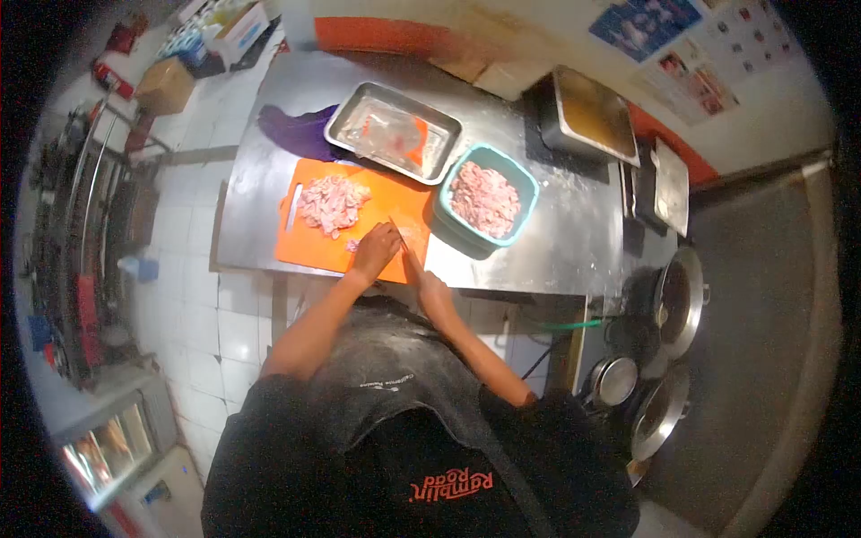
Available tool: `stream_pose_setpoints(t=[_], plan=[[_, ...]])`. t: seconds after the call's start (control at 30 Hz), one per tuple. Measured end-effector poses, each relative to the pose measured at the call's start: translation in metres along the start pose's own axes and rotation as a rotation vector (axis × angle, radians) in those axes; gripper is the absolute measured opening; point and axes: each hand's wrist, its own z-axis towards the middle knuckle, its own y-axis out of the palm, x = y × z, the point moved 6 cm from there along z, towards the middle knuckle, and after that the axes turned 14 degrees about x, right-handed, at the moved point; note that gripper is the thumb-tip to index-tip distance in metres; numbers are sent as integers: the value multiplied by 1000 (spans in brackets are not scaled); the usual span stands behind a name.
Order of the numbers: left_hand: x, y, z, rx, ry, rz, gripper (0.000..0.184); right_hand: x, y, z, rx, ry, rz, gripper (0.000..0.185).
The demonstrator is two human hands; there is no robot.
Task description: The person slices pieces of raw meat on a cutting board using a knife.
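An orange cutting board [309, 254] lies at the front left of the steel table, with a pile of pale pink meat pieces [333, 203] on it. My right hand [435, 296] is wrapped round the handle of a knife [399, 234], whose blade points away over the board. Close beside the blade, my left hand [380, 247] rests on the board with its fingers bent; what they press on is too small to make out. Small meat bits [352, 245] lie left of that hand. Right of the board stands a light blue tub [530, 208] full of cut meat [485, 200].
Behind the board, a metal tray [339, 143] holding a plastic bag overlaps a purple cloth [296, 133]. A deep metal pan [565, 134] with yellowish liquid stands at the table's back right. Large round pans [686, 309] and a green hose [571, 325] are at the right.
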Motion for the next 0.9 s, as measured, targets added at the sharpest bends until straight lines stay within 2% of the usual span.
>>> stream_pose_setpoints(t=[0.03,0.1,0.17,0.2,0.27,0.37,0.43,0.47,0.53,0.63,0.77,0.83,0.9], plan=[[3,3,1,-24,23,-7,10,-2,3,10,50,-44,4,80],[2,0,1,-7,-59,-21,9,-2,1,3,123,-56,19,82],[7,0,3,-23,-38,-3,8,4,1,-16,-34,-13,-18,82],[7,-1,4,-15,-54,16,7,7,-5,-15,13,28,5,82],[13,-4,6,-57,-1,24,7,3,-2,-15,-39,24,-44,77],[23,-5,14,-79,34,-2,7,-6,3,6,110,19,-14,74],[23,-8,14,-93,48,5,7,-6,-3,-13,120,69,-14,71],[25,-5,15,-120,78,4,7,-1,-7,-24,85,74,8,71],[17,-6,10,-96,6,-2,8,7,-19,-44,-60,125,31,73],[21,-17,11,-120,58,-91,12,3,-44,-51,-125,153,-5,75],[14,-33,10,-114,133,-123,16,-2,-58,-46,10,124,66,77],[8,-46,6,-90,-33,-173,18,-6,-48,-39,36,140,84,78],[6,-47,5,-96,-19,-167,18,-12,-39,-35,52,156,98,79]])
